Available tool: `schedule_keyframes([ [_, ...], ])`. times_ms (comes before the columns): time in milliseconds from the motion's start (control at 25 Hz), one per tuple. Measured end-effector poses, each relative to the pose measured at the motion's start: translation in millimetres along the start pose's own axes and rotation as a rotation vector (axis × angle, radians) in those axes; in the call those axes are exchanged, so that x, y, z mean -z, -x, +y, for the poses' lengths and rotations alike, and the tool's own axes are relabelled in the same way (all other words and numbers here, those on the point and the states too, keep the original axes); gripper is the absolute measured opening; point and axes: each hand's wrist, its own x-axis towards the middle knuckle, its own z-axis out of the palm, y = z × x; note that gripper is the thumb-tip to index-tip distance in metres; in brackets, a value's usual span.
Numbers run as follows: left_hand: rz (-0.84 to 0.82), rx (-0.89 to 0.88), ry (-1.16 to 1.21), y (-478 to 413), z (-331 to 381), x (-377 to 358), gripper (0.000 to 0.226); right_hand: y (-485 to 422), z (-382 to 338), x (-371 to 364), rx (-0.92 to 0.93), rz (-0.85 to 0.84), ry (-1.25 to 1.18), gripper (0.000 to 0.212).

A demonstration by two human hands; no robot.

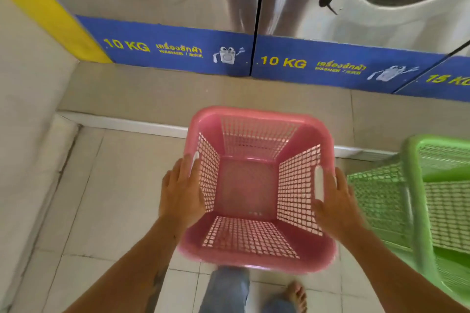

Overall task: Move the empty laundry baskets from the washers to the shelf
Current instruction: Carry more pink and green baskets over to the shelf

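1. A pink basket was held above the tiled floor, its open top toward the camera and nothing inside it.
2. The left hand was clamped on the basket's left rim, palm flat on the outer wall, fingertips at the white handle slot.
3. The right hand gripped the right rim likewise, thumb over the edge beside the other white slot.
4. Both forearms reached in from the bottom corners, bare.
5. A green basket stood just beside the pink one on the right, partly cut off by the frame edge; whether the two touched could not be told.
6. Ahead, two steel washers stood side by side on a raised step, with a blue band along their base marked "10 KG" on each.
7. A third band at far right read "15 K", the rest out of frame.
8. A yellow strip ran along the left washer's side.
9. Below the pink basket showed a jeans leg and a bare foot on the tiles.
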Motion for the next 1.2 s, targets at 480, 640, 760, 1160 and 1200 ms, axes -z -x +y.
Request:
schedule_keyframes([
  [480,0.029,0.061,0.175,-37.5,-23.1,-27.5,0.097,-63.1,4.8,-1.7,0.039,0.136,0.130,0.091],
  [640,0.097,0.145,0.197,7.8,-20.7,31.3,0.090,-34.2,-10.7,61.0,0.159,0.131,0.095,0.094],
  [760,0.132,0.195,0.197,71.0,-10.3,77.5,0.089,8.8,-16.8,101.8,0.273,0.148,0.069,0.095],
  [1160,0.350,0.645,0.230,351.7,65.2,170.5,0.074,183.2,-37.1,187.8,0.746,0.186,0.180,0.081],
  [1200,0.374,0.684,0.241,383.1,69.5,174.3,0.073,201.4,-44.0,188.7,0.789,0.175,0.206,0.083],
])
